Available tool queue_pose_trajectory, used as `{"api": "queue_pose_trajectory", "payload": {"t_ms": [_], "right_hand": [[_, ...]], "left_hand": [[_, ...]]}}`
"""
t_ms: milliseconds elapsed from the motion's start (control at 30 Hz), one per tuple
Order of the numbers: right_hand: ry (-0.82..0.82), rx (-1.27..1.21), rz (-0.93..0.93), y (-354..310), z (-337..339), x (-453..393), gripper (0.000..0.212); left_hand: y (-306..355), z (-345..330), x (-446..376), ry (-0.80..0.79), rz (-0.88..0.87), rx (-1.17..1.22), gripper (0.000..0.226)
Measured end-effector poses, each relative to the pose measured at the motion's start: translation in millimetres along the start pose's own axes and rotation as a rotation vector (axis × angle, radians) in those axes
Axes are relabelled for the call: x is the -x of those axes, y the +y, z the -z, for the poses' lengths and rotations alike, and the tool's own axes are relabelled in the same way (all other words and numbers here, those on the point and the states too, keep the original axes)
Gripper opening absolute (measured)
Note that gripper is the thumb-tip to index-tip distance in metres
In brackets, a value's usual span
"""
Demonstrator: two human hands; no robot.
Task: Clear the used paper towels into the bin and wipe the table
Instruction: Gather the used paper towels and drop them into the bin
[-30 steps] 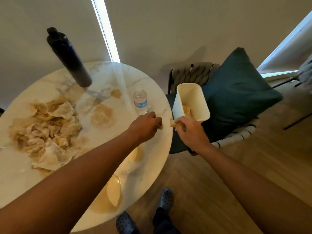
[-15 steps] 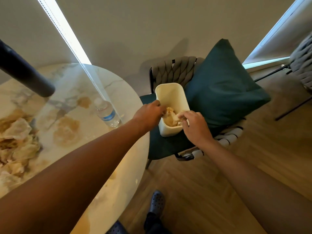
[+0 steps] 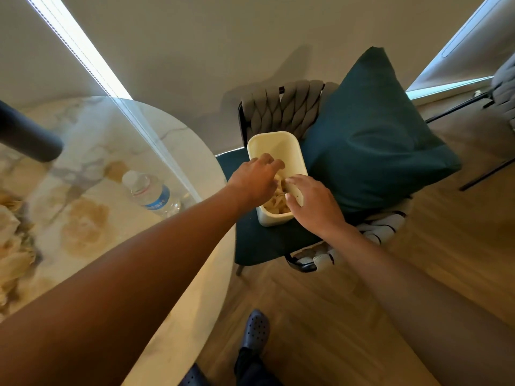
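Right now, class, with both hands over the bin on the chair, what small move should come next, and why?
Probably draw both hands back toward the table. The left hand and right hand sit over the cream bin with crumpled paper towels already inside, while a pile of used towels remains on the stained marble table.

I see a small water bottle (image 3: 152, 192) lying on the marble, a dark flask (image 3: 26, 135) beyond it, a teal cushion (image 3: 373, 132) leaning on a woven grey chair (image 3: 281, 105), and a dark perforated clog (image 3: 255, 331) on the wood floor (image 3: 348, 316).
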State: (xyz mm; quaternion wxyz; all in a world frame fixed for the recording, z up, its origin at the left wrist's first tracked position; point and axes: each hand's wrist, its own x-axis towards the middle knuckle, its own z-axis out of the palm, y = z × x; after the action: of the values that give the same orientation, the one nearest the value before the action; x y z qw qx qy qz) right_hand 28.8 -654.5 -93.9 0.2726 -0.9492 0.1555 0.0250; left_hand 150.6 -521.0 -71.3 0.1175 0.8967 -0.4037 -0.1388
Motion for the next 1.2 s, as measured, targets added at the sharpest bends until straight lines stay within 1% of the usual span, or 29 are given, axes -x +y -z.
{"api": "queue_pose_trajectory", "payload": {"t_ms": [133, 267, 500, 667, 833, 1033, 1200], "right_hand": [[-0.014, 0.094, 0.013, -7, 1, 1, 0.054], [-0.03, 0.105, 0.0, -22, 2, 6, 0.058], [0.006, 0.114, 0.033, -66, 3, 38, 0.055], [0.02, 0.123, 0.077, -110, -14, 67, 0.053], [0.026, 0.129, 0.129, -171, -43, 93, 0.054], [-0.056, 0.131, 0.2, -240, -76, 111, 0.058], [-0.053, 0.153, 0.31, -291, -106, 122, 0.054]], "left_hand": [[-6, 1, 14, 0.013, 0.013, -0.004, 0.046], [-15, 5, 33, 0.03, 0.031, 0.005, 0.045], [-22, 25, 87, 0.041, 0.04, 0.014, 0.043], [-35, 38, 144, 0.073, 0.073, 0.031, 0.041], [-72, 48, 213, 0.083, 0.118, 0.007, 0.039], [-127, 59, 289, 0.121, 0.12, -0.045, 0.039], [-174, 61, 349, 0.151, 0.177, -0.05, 0.037]]}}
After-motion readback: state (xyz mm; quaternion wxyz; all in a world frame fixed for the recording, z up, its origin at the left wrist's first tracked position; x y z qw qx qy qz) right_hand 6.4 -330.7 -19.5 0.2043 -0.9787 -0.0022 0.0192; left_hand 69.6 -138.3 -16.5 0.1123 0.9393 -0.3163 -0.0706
